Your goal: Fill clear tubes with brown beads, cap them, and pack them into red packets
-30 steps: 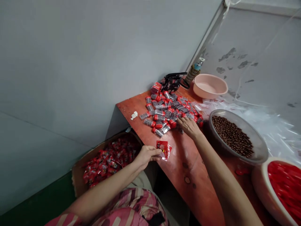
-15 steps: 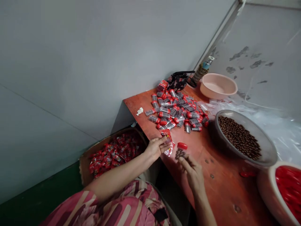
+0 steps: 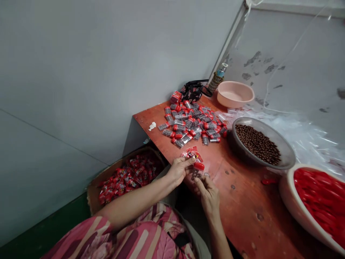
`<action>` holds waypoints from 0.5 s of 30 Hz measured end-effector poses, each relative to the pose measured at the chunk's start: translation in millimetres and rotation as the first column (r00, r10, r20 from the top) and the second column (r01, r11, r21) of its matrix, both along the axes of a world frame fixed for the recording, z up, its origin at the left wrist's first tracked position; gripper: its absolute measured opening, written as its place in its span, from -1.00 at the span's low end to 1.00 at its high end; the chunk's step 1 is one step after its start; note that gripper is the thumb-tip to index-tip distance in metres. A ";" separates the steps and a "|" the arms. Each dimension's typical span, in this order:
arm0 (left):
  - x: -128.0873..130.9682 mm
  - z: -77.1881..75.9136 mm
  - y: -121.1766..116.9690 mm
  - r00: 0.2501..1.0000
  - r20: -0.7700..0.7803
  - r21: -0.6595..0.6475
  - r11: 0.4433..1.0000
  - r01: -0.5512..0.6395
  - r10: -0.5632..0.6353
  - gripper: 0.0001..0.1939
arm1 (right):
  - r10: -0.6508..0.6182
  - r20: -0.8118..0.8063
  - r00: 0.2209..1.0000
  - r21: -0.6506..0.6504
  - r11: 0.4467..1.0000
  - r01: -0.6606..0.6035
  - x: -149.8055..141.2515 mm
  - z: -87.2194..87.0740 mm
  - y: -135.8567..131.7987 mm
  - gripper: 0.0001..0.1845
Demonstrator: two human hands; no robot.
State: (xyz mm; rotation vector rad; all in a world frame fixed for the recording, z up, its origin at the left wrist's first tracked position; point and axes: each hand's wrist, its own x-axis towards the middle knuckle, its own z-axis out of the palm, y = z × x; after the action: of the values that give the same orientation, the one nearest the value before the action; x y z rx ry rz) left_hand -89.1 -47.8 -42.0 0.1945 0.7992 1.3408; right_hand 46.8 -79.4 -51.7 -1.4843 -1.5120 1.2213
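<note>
Bottle (image 3: 198, 169) of clear red-capped plastic, its lower end pinched in my right hand (image 3: 209, 196), has come close beside the red printed plastic packets (image 3: 196, 153) pinched in my left hand (image 3: 178, 171) near the edge of the orange-red table (image 3: 239, 212), close enough, I judge, to handle together.

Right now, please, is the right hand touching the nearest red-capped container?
Touching; in the head view, the right hand pinches the red-capped container by its lower end.
</note>
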 end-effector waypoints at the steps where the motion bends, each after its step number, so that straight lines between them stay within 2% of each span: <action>1: 0.7 1.2 -0.2 1.000 -0.007 0.012 1.000 0.012 -0.012 -0.74 | 0.001 -0.027 1.000 -0.015 1.000 -0.001 0.6 1.2 0.4 -0.72; 7: 0.5 3.0 0.8 0.988 -0.111 0.046 0.993 0.111 -0.106 -0.71 | 0.016 -0.040 0.999 -0.004 1.000 -0.017 4.1 0.9 1.3 -0.76; 12: -3.9 4.4 1.9 0.943 -0.265 0.107 0.965 0.239 -0.203 -0.71 | 0.111 -0.196 0.974 -0.069 0.990 -0.126 8.9 -4.2 2.6 -0.77; 15: -5.4 6.1 2.2 0.931 -0.302 0.128 0.959 0.252 -0.205 -0.68 | 0.108 -0.169 0.980 -0.023 0.993 -0.113 9.7 -5.6 4.0 -0.78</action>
State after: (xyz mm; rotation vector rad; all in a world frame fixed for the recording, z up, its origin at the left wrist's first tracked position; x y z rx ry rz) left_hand -94.5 -45.6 -35.9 0.6078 0.8764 1.1691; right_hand 56.5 -75.4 -57.3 -1.2972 -1.4842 1.4048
